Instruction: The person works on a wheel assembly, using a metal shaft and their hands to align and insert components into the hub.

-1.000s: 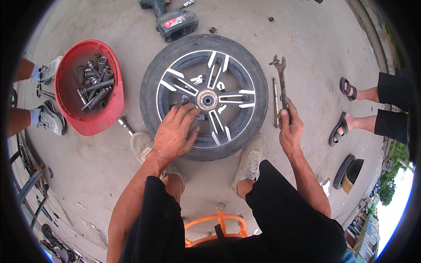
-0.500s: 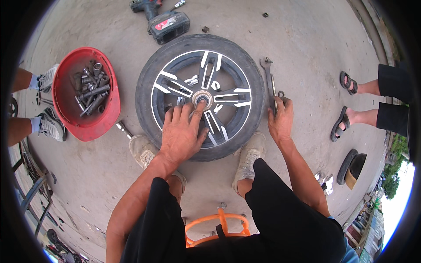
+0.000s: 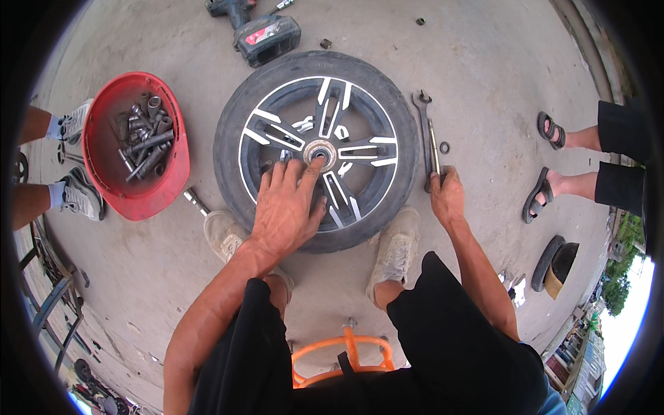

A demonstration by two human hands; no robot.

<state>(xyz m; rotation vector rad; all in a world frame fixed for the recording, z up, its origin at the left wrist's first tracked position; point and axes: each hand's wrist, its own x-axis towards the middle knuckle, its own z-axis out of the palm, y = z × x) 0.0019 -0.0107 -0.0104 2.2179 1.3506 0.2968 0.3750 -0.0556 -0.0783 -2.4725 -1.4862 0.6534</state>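
A wheel with a black tyre [image 3: 238, 90] and a black-and-white spoked rim lies flat between my feet. My left hand [image 3: 287, 200] rests over the lower spokes with fingers stretched out, the index fingertip at the bore of the round metal hub [image 3: 320, 155]. To the right of the tyre, my right hand [image 3: 448, 197] has its fingers closed around the near end of a thin metal rod [image 3: 434, 142]; the exact kind of tool is unclear. Alongside the rod lies a dark open-ended wrench [image 3: 422, 114], its near end partly by my fingers. A small metal ring [image 3: 445, 147] sits just right of the rod.
A red hard hat [image 3: 173, 183] holding several sockets [image 3: 142, 138] is at the left. A cordless power tool [image 3: 266, 38] lies beyond the tyre, with a small socket [image 3: 326, 43] nearby. Two people's feet stand left and right. An orange stool [image 3: 351, 346] is below me.
My right hand has drawn back toward me along the rod and slightly right, uncovering more of the rod and the ring. My left hand stays at the hub.
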